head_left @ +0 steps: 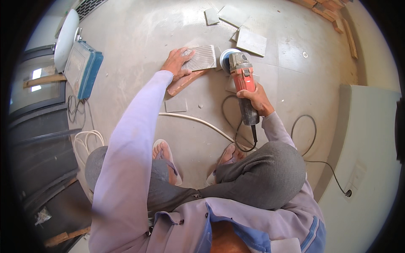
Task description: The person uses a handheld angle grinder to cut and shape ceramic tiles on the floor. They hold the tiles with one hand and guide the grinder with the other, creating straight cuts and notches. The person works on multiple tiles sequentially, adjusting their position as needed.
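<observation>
My left hand [176, 63] grips a grey tile piece [202, 59] by its left end, fingers lying over its ridged face. The tile rests over a reddish-brown brick or block [185, 83] on the floor. In my right hand [259, 99] is a red and black angle grinder [244, 79], held round its body with its head pointing away from me. Its disc [226, 60] is close to the tile's right edge, with a small gap between them. Whether the disc spins, I cannot tell. A black cord runs from the grinder's rear end.
Several tile pieces [252, 42] lie beyond the grinder, and a small one [176, 105] nearer me. A pale hose or cable [198, 120] crosses the floor before my feet. Black cord loops lie right, leading to a wall socket [348, 193]. A blue-edged case [89, 69] stands left.
</observation>
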`<state>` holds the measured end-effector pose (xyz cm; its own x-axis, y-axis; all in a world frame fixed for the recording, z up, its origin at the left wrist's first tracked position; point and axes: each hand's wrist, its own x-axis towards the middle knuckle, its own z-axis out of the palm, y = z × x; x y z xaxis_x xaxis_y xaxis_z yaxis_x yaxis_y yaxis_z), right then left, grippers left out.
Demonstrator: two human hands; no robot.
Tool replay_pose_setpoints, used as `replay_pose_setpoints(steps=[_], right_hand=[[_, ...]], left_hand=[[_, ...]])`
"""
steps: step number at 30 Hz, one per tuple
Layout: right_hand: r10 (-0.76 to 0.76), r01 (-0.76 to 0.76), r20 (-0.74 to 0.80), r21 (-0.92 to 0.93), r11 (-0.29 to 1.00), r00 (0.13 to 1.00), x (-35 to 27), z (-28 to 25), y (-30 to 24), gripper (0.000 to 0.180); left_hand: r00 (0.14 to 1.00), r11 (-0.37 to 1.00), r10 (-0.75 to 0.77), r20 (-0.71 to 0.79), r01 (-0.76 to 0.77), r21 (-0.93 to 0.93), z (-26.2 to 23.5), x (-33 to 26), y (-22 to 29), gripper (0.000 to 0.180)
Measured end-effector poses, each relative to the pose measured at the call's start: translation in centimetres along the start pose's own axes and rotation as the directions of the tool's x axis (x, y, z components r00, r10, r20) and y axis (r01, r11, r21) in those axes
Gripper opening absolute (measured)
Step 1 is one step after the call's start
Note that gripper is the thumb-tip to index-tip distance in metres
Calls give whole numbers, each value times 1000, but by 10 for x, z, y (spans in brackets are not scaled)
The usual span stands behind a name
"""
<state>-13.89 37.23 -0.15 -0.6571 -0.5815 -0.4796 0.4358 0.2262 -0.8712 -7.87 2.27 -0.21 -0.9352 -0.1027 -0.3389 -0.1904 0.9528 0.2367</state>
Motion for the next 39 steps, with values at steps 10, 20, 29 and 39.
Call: replay_pose_setpoints(steps=[10,20,29,39], right_hand=[[26,-26,36,10,1000,999,8,4,7,40],[104,-112,69,128,985,992,8,17,-24,37],[188,-186,83,-33,982,979,46,16,-57,39],[207,-207,158,-19,978,965,59,13,-54,40]], left_hand=[[998,998,21,-57,-25,-60,0,3,3,87],[971,979,-165,-170,183,95,2,-12,41,81],[949,959,-271,-159,252,-132,7,-18,48,83],[932,935,-343,-116,326,-142,4,-22,56,84]])
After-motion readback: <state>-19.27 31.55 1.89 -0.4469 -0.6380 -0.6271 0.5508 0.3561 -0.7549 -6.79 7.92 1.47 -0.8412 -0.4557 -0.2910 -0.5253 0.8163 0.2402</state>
